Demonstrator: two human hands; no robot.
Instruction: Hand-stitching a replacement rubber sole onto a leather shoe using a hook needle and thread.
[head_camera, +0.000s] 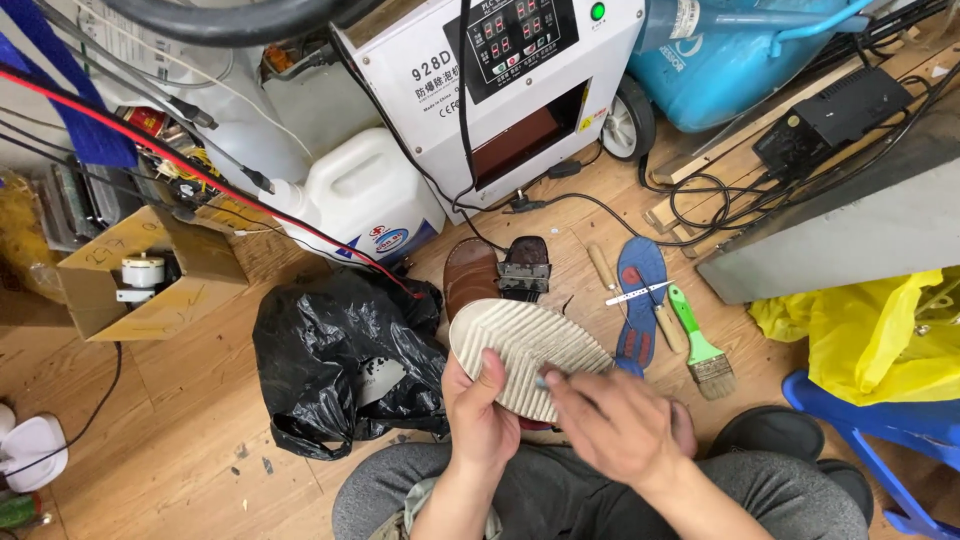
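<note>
Right over the person's lap, a cream-white ribbed shoe sole (525, 352) is held up with its grooved tread facing the camera. The left hand (478, 410) keeps a closed grip on the sole's near edge, thumb laid across the tread and fingers hidden behind. The right hand (618, 425) rests against the sole's lower right part; it is blurred, its fingers are bunched around something small with a blue tip (541, 381), and what that thing is cannot be told. Just beyond the sole, on the wooden floor (180, 400), lie a brown leather shoe piece (470, 275) and a dark sandal with a strap (526, 268), side by side. Right of the sole lies a blue insole (638, 300) with a white strip (636, 294) across it and a wooden-handled tool (603, 268) beside it, then a green-handled brush (700, 345). Left of the sole, touching the person's grey trouser leg, sits a crumpled black plastic bag (330, 350). Farther back stand a white plastic jug (365, 195) and a white machine with a dark display panel (500, 75); a blue tank (740, 60) lies to its right. An open cardboard box (150, 275) stands at the far left, and a yellow bag (870, 335) lies on a blue stool (880, 425) at the right.
</note>
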